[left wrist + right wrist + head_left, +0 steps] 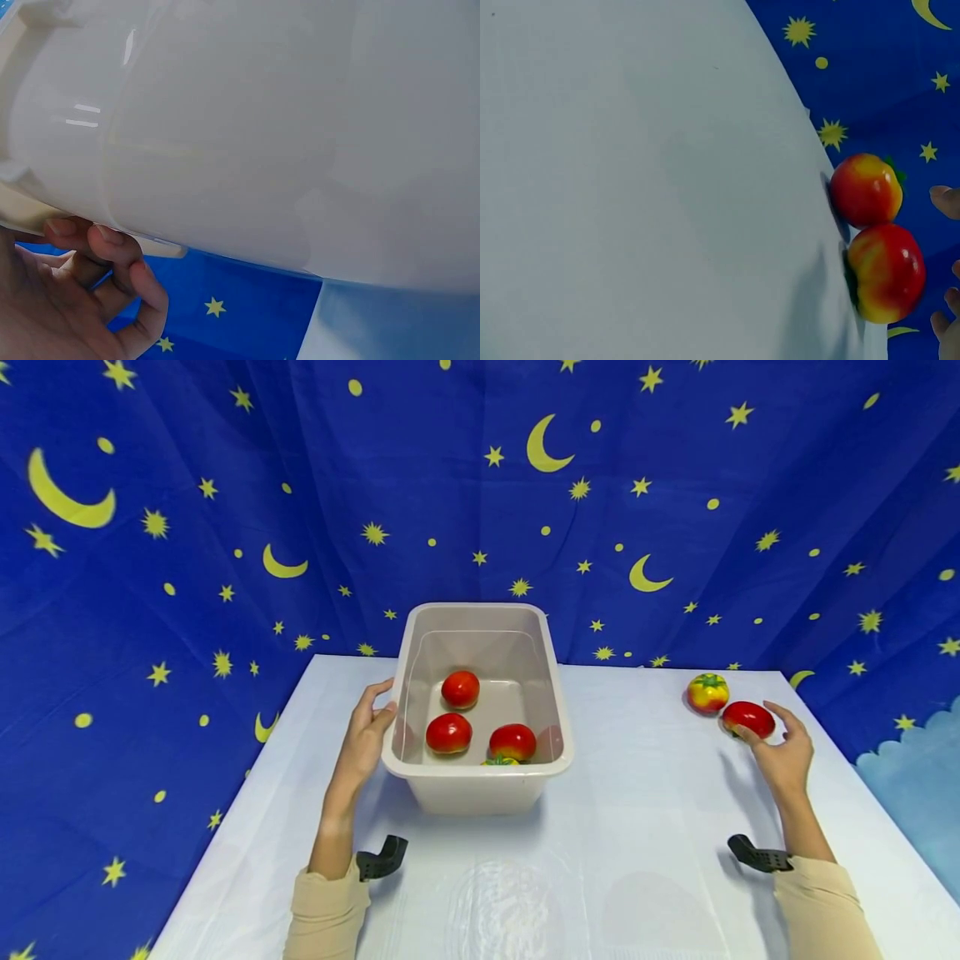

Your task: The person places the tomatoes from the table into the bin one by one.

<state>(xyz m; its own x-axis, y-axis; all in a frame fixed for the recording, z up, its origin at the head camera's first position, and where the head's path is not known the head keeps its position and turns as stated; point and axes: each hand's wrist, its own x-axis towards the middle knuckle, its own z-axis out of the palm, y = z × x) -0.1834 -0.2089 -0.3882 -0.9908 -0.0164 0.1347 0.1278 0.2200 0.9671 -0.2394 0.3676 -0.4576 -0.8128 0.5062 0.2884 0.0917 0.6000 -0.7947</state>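
Right fingers: the right hand (pixel 783 760) is spread about the red fruit (pixel 750 720), thumb at its near side, a finger at its right side; they have not closed on it, and whether they touch is hard to tell.
Left fingers: the left hand (pixel 362 739) grasps the bin (pixel 480 771) by its left rim, fingers curled beneath the lip.
Red fruit: on the surface (pixel 637 827), near the far right corner, close to the right edge.
Yellow-red fruit (pixel 708 693): just beside the red one, closer to the far edge.
Bin: beige, near the far edge, closer to the far left corner than to the far right.
Inside the bin: three red fruits (pixel 461 690) on its floor, plus a green-leaved piece (pixel 501 761) mostly hidden behind the front rim.
Wrists: black mounts (pixel 382 858), beige sleeves (pixel 327 906).
Backdrop: blue cloth (pixel 450 485) with yellow moons and stars, beyond the far edge.
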